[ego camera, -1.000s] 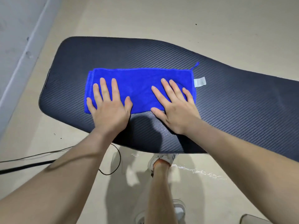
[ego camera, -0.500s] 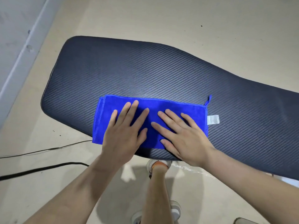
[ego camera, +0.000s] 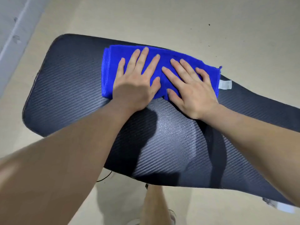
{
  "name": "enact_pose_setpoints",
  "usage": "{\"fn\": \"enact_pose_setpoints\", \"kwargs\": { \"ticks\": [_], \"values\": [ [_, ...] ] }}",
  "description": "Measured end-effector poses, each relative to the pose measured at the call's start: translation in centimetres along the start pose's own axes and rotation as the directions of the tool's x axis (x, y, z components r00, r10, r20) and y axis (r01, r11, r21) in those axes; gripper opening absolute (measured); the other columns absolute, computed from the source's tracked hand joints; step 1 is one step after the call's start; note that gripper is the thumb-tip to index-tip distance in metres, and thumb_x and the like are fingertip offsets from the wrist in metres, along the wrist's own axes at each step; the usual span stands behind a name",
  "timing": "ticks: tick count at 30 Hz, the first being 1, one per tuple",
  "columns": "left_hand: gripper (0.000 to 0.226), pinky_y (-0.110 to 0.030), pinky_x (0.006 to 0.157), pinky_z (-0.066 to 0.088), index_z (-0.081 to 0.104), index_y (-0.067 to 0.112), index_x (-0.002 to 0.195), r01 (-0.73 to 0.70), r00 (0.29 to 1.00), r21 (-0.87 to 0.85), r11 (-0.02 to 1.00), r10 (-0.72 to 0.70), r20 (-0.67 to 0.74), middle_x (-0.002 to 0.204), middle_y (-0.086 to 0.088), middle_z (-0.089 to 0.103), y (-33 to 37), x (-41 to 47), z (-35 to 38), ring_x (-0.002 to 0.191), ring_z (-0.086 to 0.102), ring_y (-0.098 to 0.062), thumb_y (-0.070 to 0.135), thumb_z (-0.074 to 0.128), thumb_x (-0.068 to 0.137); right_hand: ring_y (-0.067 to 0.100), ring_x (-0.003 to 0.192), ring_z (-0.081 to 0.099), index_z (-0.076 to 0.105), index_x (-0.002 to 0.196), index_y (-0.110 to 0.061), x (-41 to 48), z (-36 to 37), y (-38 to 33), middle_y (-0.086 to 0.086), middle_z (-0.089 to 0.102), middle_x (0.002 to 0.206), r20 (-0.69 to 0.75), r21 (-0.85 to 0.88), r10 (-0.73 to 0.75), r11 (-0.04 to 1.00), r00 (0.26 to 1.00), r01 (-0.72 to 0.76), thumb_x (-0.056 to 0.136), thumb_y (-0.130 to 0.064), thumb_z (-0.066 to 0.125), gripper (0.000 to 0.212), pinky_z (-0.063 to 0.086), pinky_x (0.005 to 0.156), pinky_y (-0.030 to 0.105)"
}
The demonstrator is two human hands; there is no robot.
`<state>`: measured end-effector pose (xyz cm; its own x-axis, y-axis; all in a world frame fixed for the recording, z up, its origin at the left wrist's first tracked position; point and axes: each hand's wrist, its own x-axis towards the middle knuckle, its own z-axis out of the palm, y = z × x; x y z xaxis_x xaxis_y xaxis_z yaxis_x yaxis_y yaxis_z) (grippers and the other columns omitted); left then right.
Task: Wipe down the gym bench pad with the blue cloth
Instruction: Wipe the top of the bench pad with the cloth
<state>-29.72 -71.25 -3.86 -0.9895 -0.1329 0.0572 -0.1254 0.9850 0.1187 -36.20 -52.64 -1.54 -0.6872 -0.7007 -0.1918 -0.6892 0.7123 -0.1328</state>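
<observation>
Blue cloth point(ego camera: 112, 65), moved from the near edge to the far edge of the padded surface point(ego camera: 68, 82), lies under the left hand point(ego camera: 136, 83) and right hand point(ego camera: 193, 91), both flat with fingers straight and spread; the middle band seems wiped, the left end and right stretch apparently remaining.

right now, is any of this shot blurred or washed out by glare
Head view: blue cloth, left hand and right hand look sharp; the left forearm at lower left is blurred; a soft sheen lies on the bench pad below the hands, crossed by dark arm shadows; the wide-angle lens bows the pad's edges.
</observation>
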Motion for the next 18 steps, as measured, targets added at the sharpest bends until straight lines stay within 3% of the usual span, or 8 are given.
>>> {"fn": "enact_pose_setpoints", "kwargs": {
  "ticks": [10,15,18],
  "values": [
    [0.059,-0.053,0.114,0.013,0.020,0.026,0.150,0.054,0.980,-0.036,0.998,-0.046,0.191,0.160,-0.006,0.013,3.6,-3.5,-1.2,0.147,0.011,-0.025,0.044,0.026,0.095,0.019,0.149,0.012,0.021,0.153,-0.033,-5.2,0.7,-1.0,-0.002,0.015,0.163,0.043,0.011,0.044,0.999,0.998,-0.045,0.099,-0.049,0.028,0.056,0.014,0.116,0.049],
    [0.061,-0.052,0.116,0.008,0.018,0.024,0.151,0.074,0.967,-0.040,0.996,-0.062,0.249,0.160,-0.007,0.011,7.5,-4.5,-1.6,0.147,0.009,-0.025,0.044,0.026,0.094,0.016,0.149,0.012,0.021,0.152,-0.034,-8.4,0.6,2.0,-0.006,0.015,0.162,0.074,0.030,0.027,0.999,0.997,-0.029,0.099,-0.049,0.032,0.057,0.017,0.117,0.048],
    [0.061,-0.053,0.116,0.007,0.016,0.024,0.152,0.014,0.960,-0.057,0.998,0.002,0.282,0.160,-0.008,0.010,10.6,-3.7,-1.4,0.147,0.008,-0.026,0.043,0.027,0.095,0.016,0.149,0.013,0.019,0.152,-0.035,-10.3,0.5,5.5,-0.006,0.015,0.162,0.086,0.006,0.040,0.999,0.995,-0.041,0.098,-0.051,0.033,0.058,0.018,0.117,0.048]
  ]
}}
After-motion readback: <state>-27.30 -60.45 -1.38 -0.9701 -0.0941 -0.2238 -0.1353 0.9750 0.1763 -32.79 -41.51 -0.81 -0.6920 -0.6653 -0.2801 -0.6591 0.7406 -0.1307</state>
